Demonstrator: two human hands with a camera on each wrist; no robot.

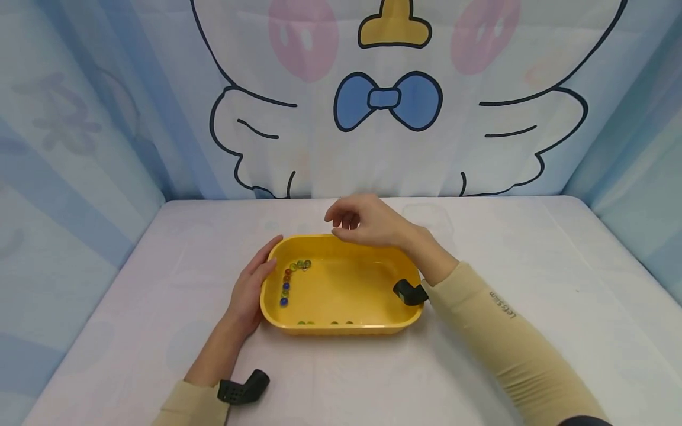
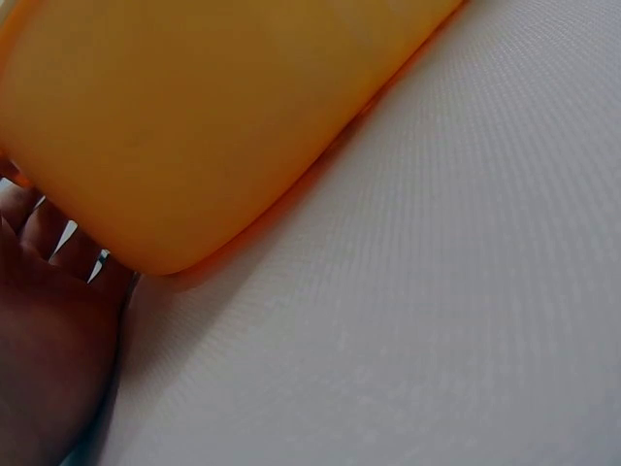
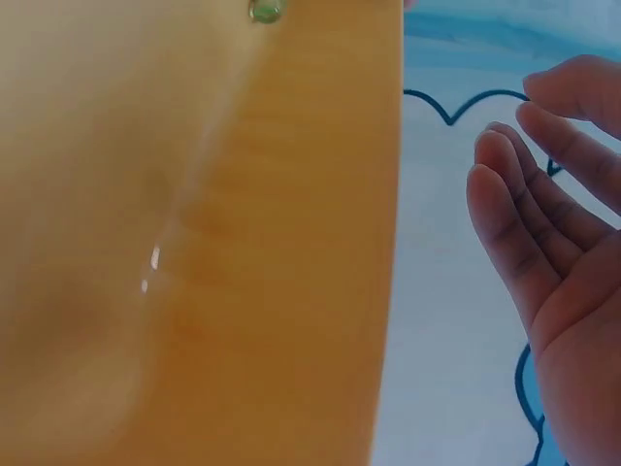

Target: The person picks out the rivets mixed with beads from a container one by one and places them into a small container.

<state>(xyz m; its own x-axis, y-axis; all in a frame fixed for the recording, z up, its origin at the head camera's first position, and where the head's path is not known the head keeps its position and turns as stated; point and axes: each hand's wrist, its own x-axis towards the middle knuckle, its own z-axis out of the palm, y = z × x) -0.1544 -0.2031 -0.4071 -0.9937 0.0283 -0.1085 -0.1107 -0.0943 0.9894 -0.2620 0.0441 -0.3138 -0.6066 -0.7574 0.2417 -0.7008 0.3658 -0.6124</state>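
A yellow plastic basin [image 1: 346,290] stands on the table, with several glass marbles [image 1: 286,286] inside. Blue, amber and green ones form a bent line along its left side, and a few greenish marbles [image 1: 306,323] show just over the near rim. My left hand [image 1: 249,293] rests against the basin's left outside wall, fingers extended, thumb at the rim. Above the far rim hovers my right hand [image 1: 370,220], its fingers loosely bent with nothing between them. The right wrist view shows this hand [image 3: 558,233] beside the basin wall, palm visible, and one green marble [image 3: 265,10].
A pale patterned cloth covers the table [image 1: 506,331]. Behind it hangs a cartoon curtain [image 1: 330,154] with a blue bow tie, and more curtain closes off both sides. Black camera mounts [image 1: 245,387] sit on both wrists over beige sleeves [image 1: 495,331].
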